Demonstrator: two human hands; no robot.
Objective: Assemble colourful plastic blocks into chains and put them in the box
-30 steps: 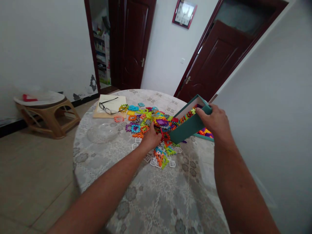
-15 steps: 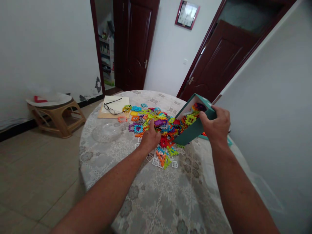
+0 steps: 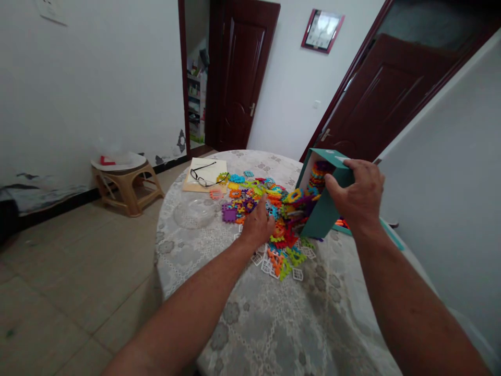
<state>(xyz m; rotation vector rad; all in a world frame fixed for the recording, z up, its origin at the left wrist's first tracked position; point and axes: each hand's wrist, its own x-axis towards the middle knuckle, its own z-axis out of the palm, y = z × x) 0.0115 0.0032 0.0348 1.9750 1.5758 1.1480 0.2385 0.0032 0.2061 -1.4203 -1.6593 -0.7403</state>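
A teal cardboard box is tipped steeply, its open mouth facing left, and my right hand grips its upper edge. Colourful plastic interlocking pieces spill out of the box into a heap on the round table. My left hand rests on the near side of that heap with its fingers curled among the pieces; whether it holds one is hidden. Some white pieces lie at the near edge of the heap.
A pair of glasses lies on a notebook at the table's far left, with a clear glass bowl nearer. A teal lid lies behind the box. A low wooden stool stands on the floor.
My right hand has tipped the box up more steeply and more pieces have slid out onto the heap. My left hand stays on the heap. The camera has swung left.
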